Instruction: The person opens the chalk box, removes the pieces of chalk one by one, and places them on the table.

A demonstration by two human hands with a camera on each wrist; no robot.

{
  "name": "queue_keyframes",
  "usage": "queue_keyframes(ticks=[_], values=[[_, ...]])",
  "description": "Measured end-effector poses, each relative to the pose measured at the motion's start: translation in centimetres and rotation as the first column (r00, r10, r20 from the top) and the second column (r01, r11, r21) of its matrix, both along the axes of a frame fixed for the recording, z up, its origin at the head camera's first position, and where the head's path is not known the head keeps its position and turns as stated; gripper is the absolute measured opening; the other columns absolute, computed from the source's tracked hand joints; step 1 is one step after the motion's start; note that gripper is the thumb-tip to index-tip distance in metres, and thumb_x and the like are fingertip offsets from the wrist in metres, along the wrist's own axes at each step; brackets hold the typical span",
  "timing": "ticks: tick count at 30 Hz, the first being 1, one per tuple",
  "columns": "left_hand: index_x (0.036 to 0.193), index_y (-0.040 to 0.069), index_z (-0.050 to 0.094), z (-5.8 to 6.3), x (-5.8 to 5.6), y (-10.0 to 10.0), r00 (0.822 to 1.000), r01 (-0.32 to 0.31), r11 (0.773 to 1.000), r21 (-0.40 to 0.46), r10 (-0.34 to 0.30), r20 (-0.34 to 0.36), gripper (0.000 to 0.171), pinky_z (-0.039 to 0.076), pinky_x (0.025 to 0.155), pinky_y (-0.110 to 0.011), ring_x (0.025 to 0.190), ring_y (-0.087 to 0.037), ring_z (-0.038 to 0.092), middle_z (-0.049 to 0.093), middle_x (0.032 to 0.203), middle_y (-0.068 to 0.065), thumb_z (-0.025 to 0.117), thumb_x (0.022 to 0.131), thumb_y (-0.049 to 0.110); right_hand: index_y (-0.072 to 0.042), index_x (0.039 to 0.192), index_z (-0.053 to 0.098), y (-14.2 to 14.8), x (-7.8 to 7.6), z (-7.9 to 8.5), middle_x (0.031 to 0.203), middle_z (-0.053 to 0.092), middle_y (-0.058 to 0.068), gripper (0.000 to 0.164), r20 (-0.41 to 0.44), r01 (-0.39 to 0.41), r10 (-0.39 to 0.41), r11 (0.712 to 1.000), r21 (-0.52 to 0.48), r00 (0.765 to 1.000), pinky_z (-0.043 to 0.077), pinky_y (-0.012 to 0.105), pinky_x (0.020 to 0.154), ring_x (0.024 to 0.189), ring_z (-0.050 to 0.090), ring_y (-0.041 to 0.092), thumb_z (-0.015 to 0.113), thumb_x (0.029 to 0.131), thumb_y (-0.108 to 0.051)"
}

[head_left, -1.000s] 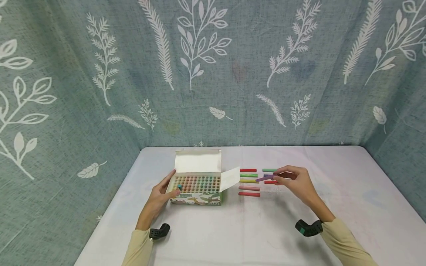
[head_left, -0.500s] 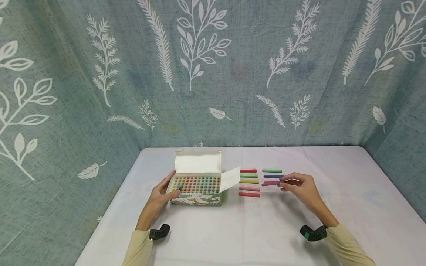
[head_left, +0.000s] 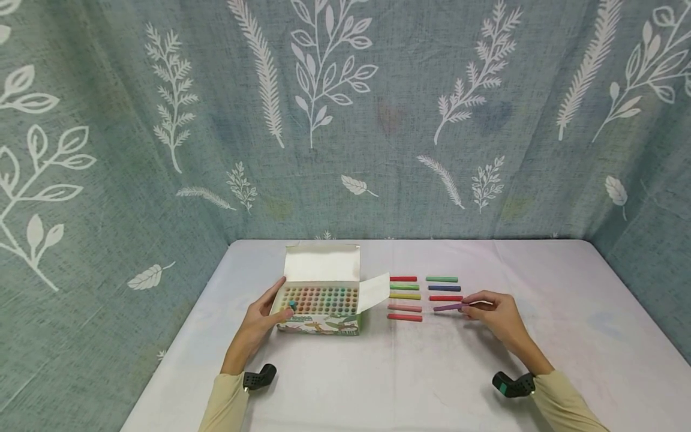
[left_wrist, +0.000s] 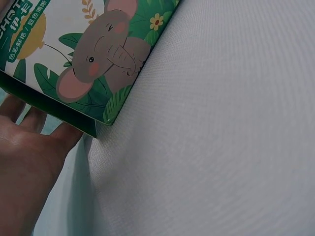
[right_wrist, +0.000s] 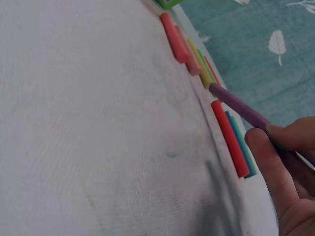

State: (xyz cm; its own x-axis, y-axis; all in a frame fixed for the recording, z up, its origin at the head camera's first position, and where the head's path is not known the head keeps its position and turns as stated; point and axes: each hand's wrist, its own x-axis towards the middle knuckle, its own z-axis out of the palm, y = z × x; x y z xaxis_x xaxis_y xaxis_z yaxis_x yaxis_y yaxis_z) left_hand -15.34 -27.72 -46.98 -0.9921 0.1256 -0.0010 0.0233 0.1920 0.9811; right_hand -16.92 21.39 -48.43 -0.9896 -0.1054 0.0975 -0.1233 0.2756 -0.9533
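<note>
A cardboard box of coloured chalk [head_left: 326, 325] stands with its lid and right flap raised, round chalk ends filling it in rows. My left hand [head_left: 254, 327] holds its left side, thumb on the front edge and fingers along the side. One teal chalk [head_left: 293, 305] sticks up beside the thumb. My right hand [head_left: 499, 315] pinches a purple chalk stick [right_wrist: 238, 105] at its right end, between thumb and fingertips. That stick lies low over the cloth, just in front of a red chalk [head_left: 445, 298] in the right column. In the left wrist view, the box's printed elephant side shows.
Several chalk sticks, including a yellow one [head_left: 405, 296], form a column right of the box. Behind the red chalk lie a blue chalk [head_left: 445, 288] and a green chalk [head_left: 442, 279]. A white cloth [head_left: 372, 384] covers the table, with a patterned curtain [head_left: 394, 180] behind.
My right hand has carried the purple chalk right and toward me, down from over the rows to in front of the red chalk. The left hand and box have stayed put.
</note>
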Motion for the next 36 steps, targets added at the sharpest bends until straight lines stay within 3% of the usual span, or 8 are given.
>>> queue_keyframes(ticks=[4,8,13,17,26,31,36], values=[[0.14,0.027,0.024,0.0,0.0,0.0,1.0,0.002,1.0,0.013,-0.002,-0.007,0.075,0.021,0.103,-0.041,0.13,-0.016,0.019,0.019,0.143,0.004,0.066,0.079,0.016,0.003,0.095,0.064,0.1,-0.4,-0.7,0.095,0.062,0.018,0.027,0.036,0.029,-0.029,0.999,0.019,0.999,0.053,0.029,0.065,0.078,0.064,0.021,0.069,0.076,-0.014],[0.139,0.03,0.025,-1.0,-0.4,-0.4,1.0,0.002,1.0,0.024,-0.002,-0.011,0.074,0.019,0.104,-0.041,0.131,-0.015,0.016,0.019,0.143,0.006,0.067,0.079,0.015,0.002,0.093,0.065,0.3,-0.6,-1.3,0.09,0.063,0.016,0.021,0.029,0.034,-0.037,0.994,0.1,0.999,0.053,0.028,0.06,0.07,0.063,0.022,0.069,0.076,-0.01],[0.138,0.034,0.025,-2.0,-0.8,-0.9,1.0,0.002,1.0,0.019,-0.002,-0.016,0.075,0.026,0.102,-0.038,0.129,-0.016,0.022,0.02,0.143,0.004,0.067,0.078,0.017,-0.005,0.087,0.068,0.4,-0.8,-1.4,0.083,0.063,0.008,0.013,-0.043,0.032,-0.02,0.958,0.286,0.999,0.047,0.024,0.05,0.064,0.056,0.017,0.069,0.075,-0.008],[0.138,0.034,0.025,-2.1,-0.9,-0.9,1.0,0.0,1.0,0.016,0.0,-0.028,0.075,0.028,0.101,-0.037,0.129,-0.017,0.024,0.022,0.142,0.003,0.067,0.078,0.018,-0.007,0.085,0.069,0.4,-0.9,-1.2,0.083,0.063,0.004,0.011,-0.102,0.034,0.004,0.93,0.366,0.995,0.046,0.022,0.053,0.068,0.054,0.015,0.07,0.074,-0.007],[0.139,0.032,0.025,-1.0,-0.4,-0.4,1.0,0.0,1.0,0.017,0.0,-0.009,0.075,0.024,0.102,-0.04,0.13,-0.016,0.021,0.022,0.142,0.004,0.067,0.079,0.017,-0.01,0.079,0.069,0.2,-1.2,-1.2,0.079,0.064,0.0,0.012,-0.176,0.055,0.029,0.89,0.453,0.984,0.047,0.023,0.057,0.069,0.055,0.012,0.07,0.071,-0.002],[0.14,0.028,0.022,0.0,0.1,0.0,1.0,0.002,1.0,-0.004,-0.002,-0.011,0.076,0.025,0.102,-0.04,0.13,-0.018,0.021,0.023,0.142,0.0,0.066,0.08,0.017,-0.01,0.08,0.069,-0.1,-1.3,-1.0,0.079,0.064,0.0,0.013,-0.198,0.043,0.052,0.892,0.45,0.979,0.048,0.024,0.059,0.07,0.056,0.013,0.07,0.071,0.0],[0.141,0.027,0.021,0.3,0.3,0.1,1.0,0.005,1.0,-0.011,-0.005,-0.003,0.076,0.026,0.102,-0.039,0.13,-0.017,0.02,0.021,0.143,0.002,0.066,0.08,0.016,-0.008,0.079,0.068,-0.4,-1.3,-0.4,0.077,0.063,0.001,0.011,-0.208,0.034,0.069,0.889,0.457,0.976,0.045,0.025,0.057,0.068,0.054,0.013,0.07,0.071,-0.001]])
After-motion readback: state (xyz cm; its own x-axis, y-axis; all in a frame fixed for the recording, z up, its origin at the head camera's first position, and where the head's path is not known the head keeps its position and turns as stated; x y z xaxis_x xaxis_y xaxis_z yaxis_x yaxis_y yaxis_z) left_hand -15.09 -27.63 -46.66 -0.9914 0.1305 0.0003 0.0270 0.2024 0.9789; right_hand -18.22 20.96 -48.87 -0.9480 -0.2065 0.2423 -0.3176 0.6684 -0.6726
